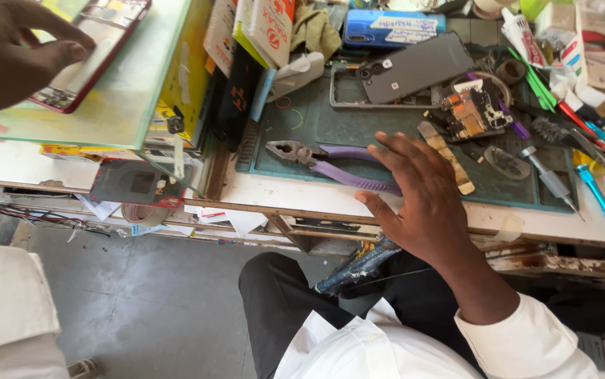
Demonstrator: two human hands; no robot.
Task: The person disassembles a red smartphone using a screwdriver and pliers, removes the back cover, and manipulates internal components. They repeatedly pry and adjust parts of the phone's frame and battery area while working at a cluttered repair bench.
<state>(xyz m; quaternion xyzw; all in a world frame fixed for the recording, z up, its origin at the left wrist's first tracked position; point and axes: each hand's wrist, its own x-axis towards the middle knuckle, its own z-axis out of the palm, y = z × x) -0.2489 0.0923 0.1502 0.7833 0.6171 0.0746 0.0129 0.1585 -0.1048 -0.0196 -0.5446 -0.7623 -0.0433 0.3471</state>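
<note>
My left hand [8,56] is at the top left, finger and thumb closed on a red-framed phone [102,45] that lies on a glass shelf [123,105]. My right hand [422,203] lies flat with fingers spread on the front of a green work mat [330,126]. Its fingertips rest over the purple handles of a pair of pliers [302,153], whose jaws point left. Just beyond the fingers lie a thin tan strip tool [450,158] and an opened circuit board assembly [472,112].
A grey phone back cover [415,67] sits on a bare phone frame [344,98] at the back of the mat. A blue phone [387,28] lies behind it. Screwdrivers [548,175], a blue-handled tool [601,200], tweezers and tubes crowd the right side. The bench's wooden front edge [302,210] runs below.
</note>
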